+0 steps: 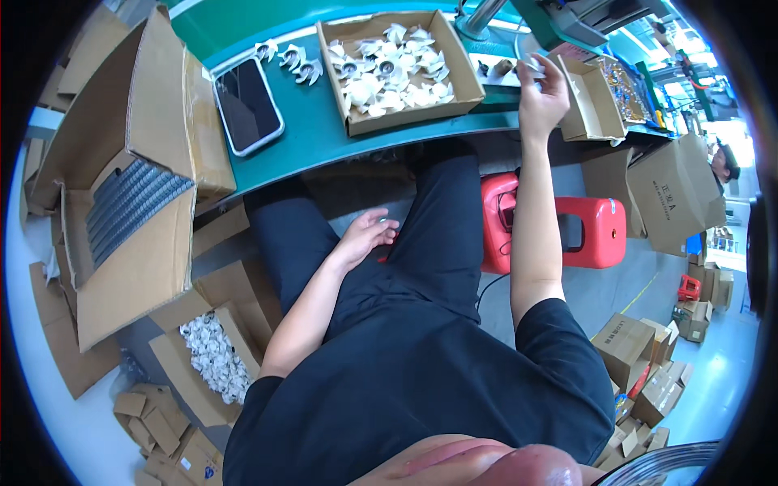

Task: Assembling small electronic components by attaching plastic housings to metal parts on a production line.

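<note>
My right hand [542, 99] is raised over the bench's right part, beside a metal post. Its fingers pinch a small whitish part [535, 66], mostly hidden by them. Over my lap, my left hand [365, 237] has its fingers curled; a tiny greenish spot shows at the fingertips, too small to name. Left of my right hand, a shallow cardboard box [353, 110] holds many white bladed impellers [392, 68]. Several more impellers [293, 58] lie on the green bench [312, 134], beside a dark-screened tablet or phone [248, 105] in a pale case.
A large open carton [134, 267] with stacked grey rods stands at left; below it a box holds small white parts [215, 356]. A small open carton [590, 99] sits right of my right hand. A red plastic stool [596, 233] stands under my right forearm. Cartons [626, 348] line the right floor.
</note>
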A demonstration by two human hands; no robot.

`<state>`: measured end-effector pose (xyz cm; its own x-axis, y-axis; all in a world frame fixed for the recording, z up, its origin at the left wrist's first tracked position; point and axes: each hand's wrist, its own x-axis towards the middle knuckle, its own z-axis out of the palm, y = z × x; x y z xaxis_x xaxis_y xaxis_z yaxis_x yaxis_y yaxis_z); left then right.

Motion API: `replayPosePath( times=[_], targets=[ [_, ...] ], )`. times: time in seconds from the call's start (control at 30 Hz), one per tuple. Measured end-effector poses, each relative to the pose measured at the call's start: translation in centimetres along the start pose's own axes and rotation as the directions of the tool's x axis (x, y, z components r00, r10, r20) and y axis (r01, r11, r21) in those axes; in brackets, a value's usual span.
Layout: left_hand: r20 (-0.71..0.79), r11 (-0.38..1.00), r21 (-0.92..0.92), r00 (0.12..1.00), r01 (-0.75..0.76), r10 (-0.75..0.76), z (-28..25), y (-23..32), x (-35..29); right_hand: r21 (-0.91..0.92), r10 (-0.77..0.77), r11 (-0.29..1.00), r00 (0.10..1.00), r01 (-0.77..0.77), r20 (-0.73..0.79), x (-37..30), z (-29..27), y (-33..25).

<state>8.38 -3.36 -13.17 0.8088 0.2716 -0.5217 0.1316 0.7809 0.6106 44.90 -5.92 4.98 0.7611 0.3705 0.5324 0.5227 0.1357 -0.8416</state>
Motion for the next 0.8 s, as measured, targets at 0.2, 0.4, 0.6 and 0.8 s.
replayPosePath(
  times=[0.2, 0.4, 0.6, 0.8],
  targets=[
    [0.047, 0.992, -0.005, 0.991, -0.124, 0.124, -0.5, 1.3, 0.6, -0.218, -0.499, 0.822, 0.850, 0.526, 0.170, -3.8, 3.9, -4.1],
    [0.166, 0.978, -0.166, 0.974, -0.125, 0.153, -0.6, 2.3, -0.2, 0.056, -0.620, 0.708, 0.582, 0.704, 0.526, -8.3, 5.1, -7.8],
    [0.383, 0.927, -0.366, 0.894, -0.083, 0.232, -0.4, 2.8, -0.9, 0.067, -0.126, 0.972, 0.256, 0.227, 0.958, -16.7, 3.0, -7.0],
    [0.398, 0.974, -0.223, 0.908, -0.042, 0.130, -0.8, 2.6, -1.0, 0.015, -0.055, 0.995, 0.420, 0.099, 0.906, -17.4, 2.0, -6.0]
  ],
)
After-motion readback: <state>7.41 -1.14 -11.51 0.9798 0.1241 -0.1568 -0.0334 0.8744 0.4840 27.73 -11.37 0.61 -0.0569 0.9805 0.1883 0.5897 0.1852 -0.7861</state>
